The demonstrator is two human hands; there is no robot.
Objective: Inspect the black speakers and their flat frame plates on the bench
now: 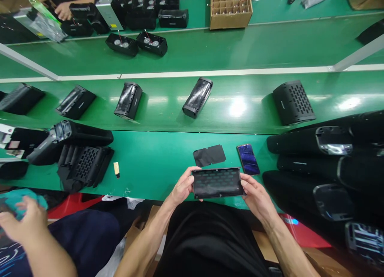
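Note:
Between my two hands is a black rectangular plastic grille panel [218, 183], its open, rimmed side facing up and rows of slots showing faintly through a dark sheet or mesh. My left hand [183, 186] grips its left end, thumb on the rim. At the other end my right hand [255, 193] is closed on the right edge. Just beyond the panel, thin black sheets [209, 155] lie overlapped on the green bench. A phone [248, 159] with a dark blue screen rests right of them.
Black speaker housings [197, 97] stand along a green line beyond the bench. Large black cases [312, 165] are piled at right; grille parts [85, 165] and a small cream item [116, 169] lie left. A co-worker's hand [27, 219] is at lower left. A divided carton [231, 9] stands at the back.

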